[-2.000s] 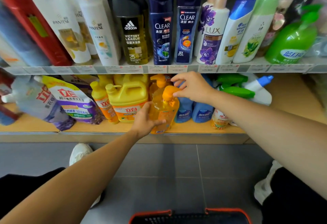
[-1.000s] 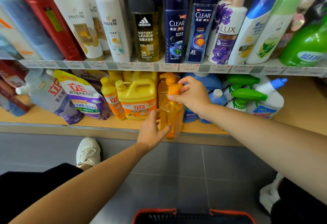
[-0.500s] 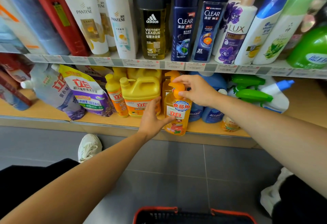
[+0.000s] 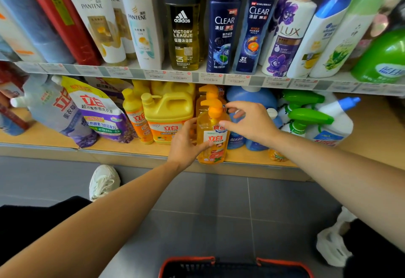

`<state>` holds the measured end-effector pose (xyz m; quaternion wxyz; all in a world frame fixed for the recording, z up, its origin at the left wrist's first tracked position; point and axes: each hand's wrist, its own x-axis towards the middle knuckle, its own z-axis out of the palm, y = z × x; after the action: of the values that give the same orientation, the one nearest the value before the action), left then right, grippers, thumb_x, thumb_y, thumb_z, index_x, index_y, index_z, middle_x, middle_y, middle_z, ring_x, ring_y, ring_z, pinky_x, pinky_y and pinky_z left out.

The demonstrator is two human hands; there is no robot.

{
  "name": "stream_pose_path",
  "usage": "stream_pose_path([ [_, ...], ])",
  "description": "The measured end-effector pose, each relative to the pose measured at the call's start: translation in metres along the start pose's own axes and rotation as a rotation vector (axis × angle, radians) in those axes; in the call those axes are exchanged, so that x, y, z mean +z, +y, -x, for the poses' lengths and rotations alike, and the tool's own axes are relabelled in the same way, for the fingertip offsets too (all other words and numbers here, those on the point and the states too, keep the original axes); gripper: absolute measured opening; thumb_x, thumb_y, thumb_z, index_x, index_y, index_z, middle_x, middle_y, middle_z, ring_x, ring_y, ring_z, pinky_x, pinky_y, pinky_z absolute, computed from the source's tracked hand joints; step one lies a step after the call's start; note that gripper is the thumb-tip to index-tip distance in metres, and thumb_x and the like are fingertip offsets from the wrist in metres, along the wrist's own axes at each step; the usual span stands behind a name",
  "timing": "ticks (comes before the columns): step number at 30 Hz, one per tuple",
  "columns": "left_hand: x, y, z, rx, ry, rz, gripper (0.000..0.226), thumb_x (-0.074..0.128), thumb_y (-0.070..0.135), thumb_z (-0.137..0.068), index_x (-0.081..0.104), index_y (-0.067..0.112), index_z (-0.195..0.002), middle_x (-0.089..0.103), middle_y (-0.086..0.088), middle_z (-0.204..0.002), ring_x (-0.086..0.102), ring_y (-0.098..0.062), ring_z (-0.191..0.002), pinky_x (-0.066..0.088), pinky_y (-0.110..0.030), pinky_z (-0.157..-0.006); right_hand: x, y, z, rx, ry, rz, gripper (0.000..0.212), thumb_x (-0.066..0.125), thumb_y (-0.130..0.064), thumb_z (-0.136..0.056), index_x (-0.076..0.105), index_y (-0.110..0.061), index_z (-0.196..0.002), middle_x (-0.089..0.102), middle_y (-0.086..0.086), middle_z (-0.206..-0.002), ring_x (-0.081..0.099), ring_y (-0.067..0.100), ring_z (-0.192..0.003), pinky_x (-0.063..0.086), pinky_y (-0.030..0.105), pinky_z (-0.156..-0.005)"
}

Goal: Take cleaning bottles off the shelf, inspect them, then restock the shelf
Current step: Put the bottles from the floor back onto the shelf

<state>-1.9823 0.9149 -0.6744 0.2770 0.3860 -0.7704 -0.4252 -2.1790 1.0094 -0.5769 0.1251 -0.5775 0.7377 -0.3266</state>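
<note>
Now my right hand (image 4: 252, 122) has let go, fingers open; my left hand (image 4: 182, 144) grips the orange soap bottle (image 4: 212, 140), nearly restocked mid-frame.

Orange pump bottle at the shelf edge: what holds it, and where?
The left hand grips the translucent orange plastic pump bottle round its body, thumb across the label. The right hand hovers open by the pump; contact cannot be told.

Overhead: upper shelf edge (image 4: 241, 79) hangs low over the orange pump bottle (image 4: 211, 138).
Left: yellow jug (image 4: 168, 111) just beside.
Right: blue bottles (image 4: 252, 100).
Open: bare lower shelf (image 4: 377, 133) far right.
</note>
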Motion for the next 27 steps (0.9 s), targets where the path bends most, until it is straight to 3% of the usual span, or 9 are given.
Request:
stream_pose_path([
  [2,0.001,-0.003,0.004,-0.020,0.023,-0.041,0.078,0.089,0.041,-0.072,0.049,0.029,-0.137,0.064,0.016,-0.119,0.066,-0.005,-0.099,0.056,-0.018,-0.076,0.005,0.004,0.007,0.043,-0.104,-0.060,0.072,0.077,-0.066,-0.068,0.063,-0.032,-0.130,0.069,-0.008,-0.117,0.067,0.008,-0.096,0.058,0.036,-0.084],
  [4,0.002,-0.005,0.006,-0.039,0.025,-0.052,0.072,0.089,0.037,-0.073,0.052,0.026,-0.134,0.068,0.009,-0.121,0.066,-0.008,-0.099,0.057,-0.020,-0.076,0.012,0.008,0.008,0.028,-0.151,-0.077,0.075,0.086,-0.048,-0.070,0.061,-0.022,-0.135,0.064,0.000,-0.122,0.066,0.015,-0.101,0.059,0.038,-0.085],
  [6,0.003,-0.005,0.003,-0.037,0.022,-0.076,0.067,0.088,0.034,-0.074,0.055,0.023,-0.131,0.069,0.005,-0.122,0.065,-0.008,-0.099,0.055,-0.019,-0.076,0.019,0.010,0.005,-0.005,-0.101,-0.025,0.061,0.087,-0.024,-0.074,0.065,-0.013,-0.130,0.062,0.005,-0.119,0.064,0.022,-0.102,0.058,0.043,-0.085],
  [8,0.004,-0.005,-0.002,-0.014,0.026,-0.137,0.063,0.087,0.032,-0.076,0.057,0.021,-0.130,0.070,0.003,-0.121,0.065,-0.008,-0.100,0.052,-0.018,-0.077,0.024,0.010,0.001,-0.005,-0.048,0.016,0.051,0.085,-0.015,-0.077,0.067,-0.009,-0.125,0.062,0.007,-0.117,0.063,0.026,-0.104,0.056,0.046,-0.088],
  [11,0.004,-0.007,-0.010,0.012,0.047,-0.207,0.057,0.085,0.032,-0.079,0.060,0.020,-0.128,0.070,0.002,-0.117,0.065,-0.011,-0.101,0.055,-0.022,-0.078,0.030,0.007,-0.005,0.006,-0.032,0.041,0.048,0.082,-0.013,-0.080,0.067,-0.008,-0.125,0.061,0.007,-0.118,0.060,0.026,-0.109,0.053,0.046,-0.093],
  [14,0.002,-0.012,-0.016,0.053,0.068,-0.329,0.047,0.085,0.031,-0.079,0.063,0.018,-0.118,0.070,-0.001,-0.112,0.067,-0.019,-0.098,0.058,-0.039,-0.082,0.041,0.006,-0.004,-0.017,-0.030,0.076,0.046,0.080,-0.014,-0.082,0.067,-0.009,-0.126,0.059,0.005,-0.118,0.058,0.024,-0.110,0.051,0.041,-0.097],
  [21,-0.006,0.005,-0.020,0.060,0.100,-0.551,0.047,0.082,0.048,-0.078,0.066,0.020,-0.111,0.073,-0.001,-0.109,0.067,-0.024,-0.095,0.056,-0.038,-0.074,0.044,0.000,-0.001,-0.021,0.041,0.183,0.045,0.074,-0.019,-0.089,0.062,-0.013,-0.132,0.060,0.004,-0.127,0.058,0.025,-0.117,0.049,0.039,-0.097],
  [25,-0.034,0.008,-0.006,0.276,0.170,-0.747,0.040,0.081,0.041,-0.080,0.070,0.017,-0.111,0.071,-0.004,-0.103,0.066,-0.029,-0.094,0.051,-0.035,-0.062,0.041,-0.003,0.001,-0.013,0.011,0.171,0.052,0.077,-0.026,-0.085,0.060,-0.017,-0.134,0.058,0.001,-0.131,0.055,0.023,-0.120,0.051,0.040,-0.094],
  [27,-0.058,0.005,-0.004,0.380,0.239,-0.848,0.042,0.076,0.039,-0.084,0.068,0.017,-0.119,0.067,-0.004,-0.110,0.060,-0.028,-0.101,0.054,-0.038,-0.064,0.037,-0.001,0.003,-0.022,-0.052,0.171,0.061,0.079,-0.027,-0.083,0.055,-0.017,-0.139,0.055,0.002,-0.136,0.052,0.023,-0.124,0.050,0.043,-0.098],
])
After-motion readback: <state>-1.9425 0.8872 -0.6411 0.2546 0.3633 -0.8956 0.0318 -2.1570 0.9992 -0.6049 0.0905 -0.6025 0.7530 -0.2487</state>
